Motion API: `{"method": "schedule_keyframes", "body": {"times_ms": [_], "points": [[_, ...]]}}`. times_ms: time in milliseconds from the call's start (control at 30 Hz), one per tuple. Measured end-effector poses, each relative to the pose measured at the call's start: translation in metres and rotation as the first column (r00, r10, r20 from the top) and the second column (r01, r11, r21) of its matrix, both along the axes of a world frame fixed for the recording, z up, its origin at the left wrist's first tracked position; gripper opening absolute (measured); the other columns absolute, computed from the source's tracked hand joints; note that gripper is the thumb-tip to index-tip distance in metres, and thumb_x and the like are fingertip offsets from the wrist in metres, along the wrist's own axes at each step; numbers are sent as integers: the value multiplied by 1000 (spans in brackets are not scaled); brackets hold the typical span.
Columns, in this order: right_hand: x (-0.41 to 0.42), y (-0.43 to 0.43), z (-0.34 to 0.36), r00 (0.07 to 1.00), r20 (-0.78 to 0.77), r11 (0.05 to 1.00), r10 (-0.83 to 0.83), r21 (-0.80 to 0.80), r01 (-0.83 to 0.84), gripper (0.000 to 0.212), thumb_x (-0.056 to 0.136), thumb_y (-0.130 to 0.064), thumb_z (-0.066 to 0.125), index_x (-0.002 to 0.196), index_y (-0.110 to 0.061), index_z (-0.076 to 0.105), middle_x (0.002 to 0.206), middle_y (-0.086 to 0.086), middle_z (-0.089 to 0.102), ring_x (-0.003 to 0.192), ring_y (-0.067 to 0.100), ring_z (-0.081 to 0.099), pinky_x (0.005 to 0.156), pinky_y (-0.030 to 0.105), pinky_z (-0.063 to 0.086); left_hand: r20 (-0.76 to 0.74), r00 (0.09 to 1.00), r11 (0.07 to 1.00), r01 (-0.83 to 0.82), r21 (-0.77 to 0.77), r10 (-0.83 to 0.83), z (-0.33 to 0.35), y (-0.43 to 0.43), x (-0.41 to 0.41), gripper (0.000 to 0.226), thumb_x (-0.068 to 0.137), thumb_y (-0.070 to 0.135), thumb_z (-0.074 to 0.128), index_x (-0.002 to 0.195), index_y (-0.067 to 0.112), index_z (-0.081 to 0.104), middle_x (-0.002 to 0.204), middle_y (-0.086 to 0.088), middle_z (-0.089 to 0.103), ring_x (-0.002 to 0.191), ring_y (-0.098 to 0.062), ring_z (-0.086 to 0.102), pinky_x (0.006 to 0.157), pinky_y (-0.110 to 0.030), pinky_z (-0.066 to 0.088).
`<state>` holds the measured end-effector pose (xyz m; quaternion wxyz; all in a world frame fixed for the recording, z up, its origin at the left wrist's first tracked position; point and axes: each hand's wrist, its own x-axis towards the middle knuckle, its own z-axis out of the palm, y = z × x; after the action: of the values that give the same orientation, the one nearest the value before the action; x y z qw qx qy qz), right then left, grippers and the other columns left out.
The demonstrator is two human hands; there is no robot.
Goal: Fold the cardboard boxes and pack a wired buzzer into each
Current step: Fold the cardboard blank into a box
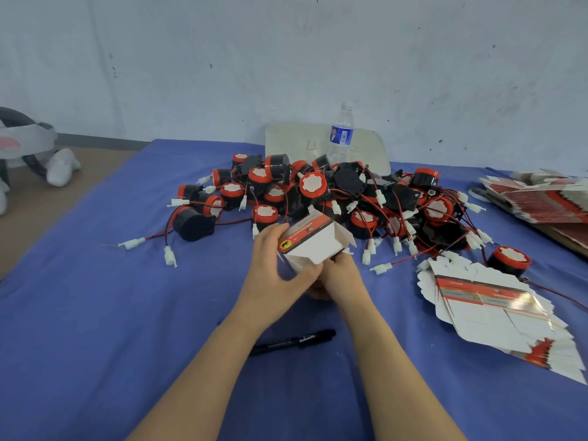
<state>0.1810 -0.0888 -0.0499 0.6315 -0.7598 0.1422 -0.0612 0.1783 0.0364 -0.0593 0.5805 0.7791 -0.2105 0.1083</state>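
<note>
Left hand (280, 268) wraps the half-folded cardboard box (313, 241), held above the blue cloth (95, 313) before the buzzer pile (334, 192). Right hand (342, 270) pinches something small at its open flap; can't tell what. Risk: flap buckles, box collapses under squeeze.

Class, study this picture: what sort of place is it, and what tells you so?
Probably an improvised hand-packing workspace: a heap of wired buzzers on a blue cloth, fanned stacks of flat cartons, and a half-folded box held by left hand and right hand.
</note>
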Motion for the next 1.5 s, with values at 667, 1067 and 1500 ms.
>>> {"method": "schedule_keyframes", "body": {"times_ms": [667, 1067, 1500], "points": [[-14, 2, 18, 887, 383, 952, 259, 56, -302, 23, 98, -36, 46, 110, -38, 66, 95, -6, 69, 79, 13, 62, 75, 25, 56, -154, 985, 974, -110, -197, 80, 14, 25, 15, 76, 62, 56, 67, 130, 28, 50, 129, 8, 50, 114, -4, 52, 89, -24, 50], [-21, -23, 21, 839, 183, 783, 512, 301, -543, 55, 77, -42, 71, 129, -47, 53, 104, 6, 51, 67, 16, 54, 63, 25, 48, -179, 975, 979, 104, -173, -135, 23, 31, 5, 71, 61, 58, 66, 127, 35, 53, 125, 16, 54, 103, 6, 56, 74, -9, 47], [-19, -27, 14, 869, 190, 762, 457, 420, -492, 42, 76, -31, 65, 118, -28, 59, 106, 9, 53, 74, 18, 64, 66, 25, 55, -364, 830, 835, 201, -512, -422, 16, 31, 24, 70, 66, 69, 69, 126, 40, 50, 143, 13, 43, 123, -4, 48, 104, -35, 40]]}}
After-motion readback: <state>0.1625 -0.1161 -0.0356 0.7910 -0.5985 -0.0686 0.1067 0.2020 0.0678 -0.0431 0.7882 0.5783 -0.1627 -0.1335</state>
